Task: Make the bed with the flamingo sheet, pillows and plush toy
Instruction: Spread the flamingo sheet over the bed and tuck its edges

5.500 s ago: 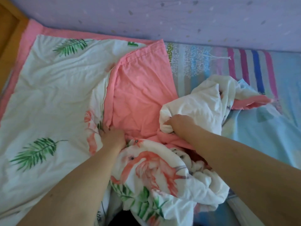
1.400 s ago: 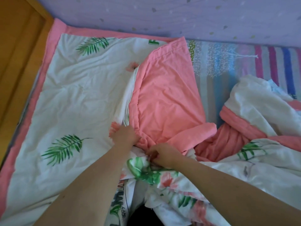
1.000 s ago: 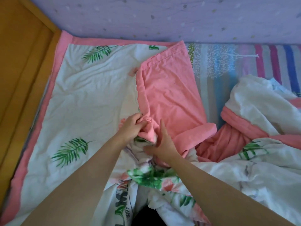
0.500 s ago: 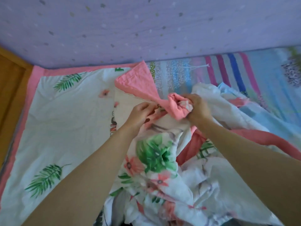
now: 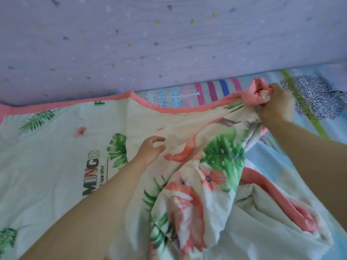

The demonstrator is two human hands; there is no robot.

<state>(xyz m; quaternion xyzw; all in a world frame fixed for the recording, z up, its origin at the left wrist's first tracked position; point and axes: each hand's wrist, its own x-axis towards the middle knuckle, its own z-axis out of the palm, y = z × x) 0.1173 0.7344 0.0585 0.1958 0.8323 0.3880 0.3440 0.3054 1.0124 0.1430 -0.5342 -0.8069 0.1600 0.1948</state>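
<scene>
Speckled lilac wall (image 5: 169, 44) & striped mattress cover (image 5: 216, 89)

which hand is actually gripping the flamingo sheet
The right hand, fist bunched round the pink corner of the flamingo sheet; the left hand is loosely curled, holding nothing.

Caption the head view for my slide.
Right hand grips the flamingo sheet's bunched pink edge above the striped mattress cover; left hand open over the print.

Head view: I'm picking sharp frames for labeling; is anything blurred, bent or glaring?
Head view: right hand gripping the sheet is slightly motion-smeared, left hand a bit crisper; the lower edge of the wall bows from the wide lens; soft light, no glare.
</scene>
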